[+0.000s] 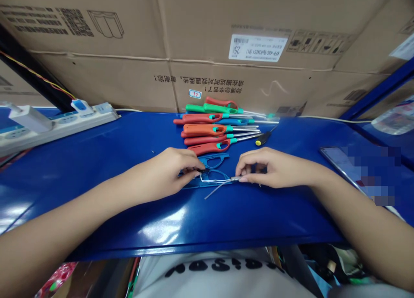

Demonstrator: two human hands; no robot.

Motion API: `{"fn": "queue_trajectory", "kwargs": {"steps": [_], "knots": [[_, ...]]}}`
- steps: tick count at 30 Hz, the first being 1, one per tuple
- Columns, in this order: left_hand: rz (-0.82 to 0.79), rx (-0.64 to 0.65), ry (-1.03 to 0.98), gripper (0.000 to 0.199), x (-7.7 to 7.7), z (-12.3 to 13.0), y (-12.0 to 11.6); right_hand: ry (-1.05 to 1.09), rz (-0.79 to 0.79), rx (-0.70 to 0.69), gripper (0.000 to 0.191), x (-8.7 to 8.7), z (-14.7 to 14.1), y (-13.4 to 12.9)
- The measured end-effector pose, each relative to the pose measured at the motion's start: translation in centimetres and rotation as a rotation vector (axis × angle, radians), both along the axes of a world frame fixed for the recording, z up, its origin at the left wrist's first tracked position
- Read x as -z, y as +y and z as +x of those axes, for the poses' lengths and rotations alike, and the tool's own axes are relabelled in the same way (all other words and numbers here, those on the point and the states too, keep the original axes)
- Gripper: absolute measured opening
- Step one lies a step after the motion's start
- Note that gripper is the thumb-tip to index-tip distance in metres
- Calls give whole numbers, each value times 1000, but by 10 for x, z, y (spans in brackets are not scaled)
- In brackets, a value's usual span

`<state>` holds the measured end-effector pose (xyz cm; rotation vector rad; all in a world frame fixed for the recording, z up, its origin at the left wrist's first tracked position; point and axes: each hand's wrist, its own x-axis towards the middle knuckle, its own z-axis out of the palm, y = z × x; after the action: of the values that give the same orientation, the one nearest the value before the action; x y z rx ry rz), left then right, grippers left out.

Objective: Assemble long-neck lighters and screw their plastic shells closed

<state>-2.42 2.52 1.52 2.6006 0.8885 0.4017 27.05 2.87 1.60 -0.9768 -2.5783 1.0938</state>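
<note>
Two blue plastic lighter casing halves [211, 161] lie in front of me on the blue table, the nearer one partly under my fingers. My left hand [183, 168] is closed in a pinch on a small black part [204, 170] over the casing. Thin white wires [215, 180] run from there to a short metal tube end [235, 178], which my right hand [258, 166] pinches between thumb and fingers. A thin clear tube [215, 191] slants down from that end toward the table. What else my fingertips cover is hidden.
Several long-nosed lighters [207, 130] in red, orange, green and blue lie behind my hands. A yellow-ended black screwdriver [263, 138] sits right of them. Power strip [61, 127] at left, phone [352, 168] at right, cardboard box [129, 73] at the back.
</note>
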Motion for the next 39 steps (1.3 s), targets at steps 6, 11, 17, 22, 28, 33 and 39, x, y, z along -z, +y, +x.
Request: {"fn": "queue_trajectory", "kwargs": {"steps": [6, 11, 17, 22, 28, 33, 39], "knots": [[-5, -51, 41, 19, 4, 1, -2, -39, 82, -12, 16, 3, 0, 2], [43, -55, 50, 18, 8, 1, -3, -19, 170, -49, 19, 3, -2, 2], [50, -63, 57, 15, 10, 2, -4, -42, 207, -61, 20, 4, -4, 0], [26, -75, 34, 14, 10, 4, -5, -106, 286, -75, 22, 6, -6, -4], [-8, -90, 9, 12, 12, 5, -6, -255, 463, -86, 26, 4, -9, -11], [-11, -122, -37, 12, 15, 6, -10, -274, 487, -82, 25, 4, -8, -10], [10, -145, -49, 13, 14, 10, -16, -295, 463, -66, 21, 2, -8, -9]]}}
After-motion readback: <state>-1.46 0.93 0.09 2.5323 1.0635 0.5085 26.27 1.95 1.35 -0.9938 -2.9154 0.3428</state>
